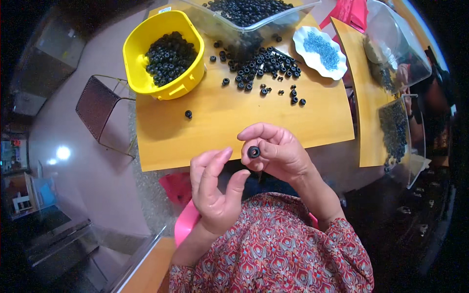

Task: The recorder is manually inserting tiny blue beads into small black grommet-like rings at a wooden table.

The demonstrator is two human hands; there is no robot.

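Note:
My right hand [286, 155] holds a small black ring-shaped part [249, 151] between thumb and fingers, its round hole facing up. Just to the left of it is my left hand [214, 190], fingers bent, with a gap between thumb and fingertips and nothing visible in it. Both hands are raised by the table's front edge. Many similar black parts [259, 68] lie loose on the yellow-brown table [224, 139], and a lone one [188, 114] sits nearer on the left. What the lower fingers of my right hand may cover is hidden.
A yellow tub [198, 78] of black parts stands at the left, and a clear bin [244, 28] of them at the back. The wavy white dish [337, 73] holds small bluish clear pieces. Another table [369, 127] with clear containers is at the right; a brown chair [96, 107] is at the left.

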